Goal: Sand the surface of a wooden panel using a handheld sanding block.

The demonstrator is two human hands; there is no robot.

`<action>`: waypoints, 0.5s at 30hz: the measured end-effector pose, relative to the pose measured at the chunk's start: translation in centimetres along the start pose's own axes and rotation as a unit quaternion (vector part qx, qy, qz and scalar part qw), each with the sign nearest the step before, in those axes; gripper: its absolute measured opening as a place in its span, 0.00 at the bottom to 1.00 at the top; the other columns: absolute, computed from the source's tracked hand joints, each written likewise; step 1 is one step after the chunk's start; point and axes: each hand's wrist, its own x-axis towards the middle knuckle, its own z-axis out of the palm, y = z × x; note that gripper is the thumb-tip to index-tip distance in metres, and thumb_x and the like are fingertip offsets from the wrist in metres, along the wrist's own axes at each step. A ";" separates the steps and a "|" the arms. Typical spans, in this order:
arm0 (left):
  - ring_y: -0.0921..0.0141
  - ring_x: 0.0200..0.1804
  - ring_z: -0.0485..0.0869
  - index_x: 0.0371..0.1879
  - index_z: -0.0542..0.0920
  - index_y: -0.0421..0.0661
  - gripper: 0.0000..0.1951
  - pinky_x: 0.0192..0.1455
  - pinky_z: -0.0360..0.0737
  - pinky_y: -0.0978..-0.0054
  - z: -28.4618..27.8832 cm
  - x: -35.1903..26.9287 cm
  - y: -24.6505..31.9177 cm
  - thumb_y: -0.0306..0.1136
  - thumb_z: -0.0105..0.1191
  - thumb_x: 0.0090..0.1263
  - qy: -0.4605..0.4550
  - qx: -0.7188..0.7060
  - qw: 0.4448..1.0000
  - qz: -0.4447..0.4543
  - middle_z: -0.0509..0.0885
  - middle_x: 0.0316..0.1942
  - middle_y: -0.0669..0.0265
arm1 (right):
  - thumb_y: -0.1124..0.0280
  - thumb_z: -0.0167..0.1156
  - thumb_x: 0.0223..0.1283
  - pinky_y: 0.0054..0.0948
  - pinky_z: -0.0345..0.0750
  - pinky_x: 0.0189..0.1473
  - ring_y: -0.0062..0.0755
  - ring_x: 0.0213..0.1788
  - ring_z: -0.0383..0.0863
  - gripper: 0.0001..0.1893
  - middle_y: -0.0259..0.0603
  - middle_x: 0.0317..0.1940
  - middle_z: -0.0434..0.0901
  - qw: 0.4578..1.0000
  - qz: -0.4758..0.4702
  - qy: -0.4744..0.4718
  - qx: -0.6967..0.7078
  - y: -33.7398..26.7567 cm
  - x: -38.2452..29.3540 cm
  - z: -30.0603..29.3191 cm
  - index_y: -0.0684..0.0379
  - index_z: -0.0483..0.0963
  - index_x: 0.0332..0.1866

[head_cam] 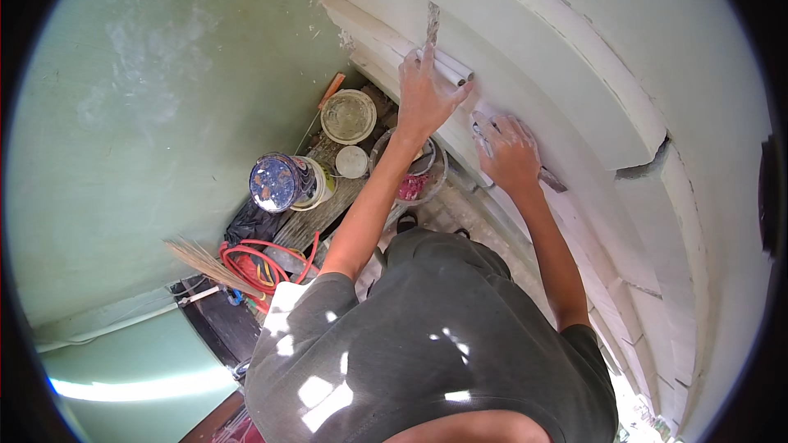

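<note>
My left hand (425, 95), dusted with white powder, is spread against two short white pipes (452, 67) that lie side by side along the pale wall moulding. The pipe ends show between its fingers and thumb. Lower right, my right hand (508, 151), also powdery, is curled over a small pale object (482, 138) at the wall; the fingers hide most of it, and I cannot tell what it is. A flat grey strip (552, 179) shows just beyond this hand. Above my left fingertips a rough vertical groove (433, 23) is cut in the wall.
Stepped white mouldings (554, 55) curve along the wall. Left of my arms, a wooden plank (301, 227) bears a blue-lidded paint bucket (274, 183), near a round tub (348, 115) and a white lid (352, 162). A red hose (271, 243) and a stick broom (206, 261) lie lower left.
</note>
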 end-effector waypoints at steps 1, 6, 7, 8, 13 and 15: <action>0.42 0.71 0.65 0.74 0.62 0.29 0.52 0.73 0.65 0.48 -0.3 0.4 0.3 0.53 0.73 0.58 0.004 -0.013 1.000 0.005 0.65 0.67 0.34 | 0.65 0.65 0.60 0.45 0.78 0.61 0.46 0.55 0.81 0.23 0.42 0.47 0.81 1.000 0.001 0.003 -0.006 0.1 0.0 0.1 0.48 0.80 0.63; 0.45 0.64 0.71 0.70 0.68 0.27 0.50 0.68 0.72 0.55 -0.8 1.0 0.6 0.47 0.77 0.52 0.011 -0.047 0.999 0.011 0.69 0.63 0.37 | 0.65 0.65 0.60 0.45 0.78 0.61 0.46 0.54 0.81 0.24 0.42 0.47 0.81 1.000 -0.005 0.000 -0.016 0.0 0.1 0.2 0.47 0.80 0.64; 0.46 0.63 0.72 0.69 0.69 0.28 0.49 0.67 0.73 0.56 -0.8 1.0 0.6 0.46 0.77 0.51 0.008 -0.040 0.999 0.000 0.70 0.62 0.38 | 0.65 0.65 0.60 0.45 0.78 0.61 0.46 0.54 0.81 0.24 0.42 0.47 0.81 1.000 -0.005 0.002 -0.019 0.0 0.0 0.2 0.47 0.80 0.64; 0.47 0.62 0.74 0.67 0.71 0.28 0.48 0.66 0.74 0.57 -0.7 1.0 0.6 0.46 0.78 0.50 0.006 -0.033 0.999 -0.010 0.71 0.61 0.39 | 0.65 0.65 0.60 0.45 0.78 0.61 0.46 0.54 0.81 0.24 0.42 0.47 0.81 1.000 -0.004 0.005 -0.021 0.0 0.0 0.2 0.47 0.80 0.64; 0.48 0.61 0.74 0.66 0.74 0.29 0.47 0.65 0.74 0.57 0.5 0.1 0.6 0.45 0.79 0.49 0.058 -0.055 0.997 -0.003 0.72 0.60 0.40 | 0.65 0.65 0.61 0.45 0.78 0.61 0.45 0.54 0.82 0.23 0.42 0.47 0.81 1.000 -0.001 -0.007 -0.007 -0.2 0.1 -0.1 0.48 0.80 0.62; 0.48 0.61 0.74 0.65 0.75 0.30 0.47 0.65 0.74 0.57 1.1 -0.6 0.3 0.45 0.79 0.48 0.085 -0.050 0.995 0.010 0.72 0.59 0.41 | 0.64 0.65 0.61 0.45 0.78 0.61 0.46 0.54 0.82 0.22 0.42 0.47 0.81 1.000 -0.006 -0.004 0.002 0.0 0.1 0.2 0.48 0.80 0.62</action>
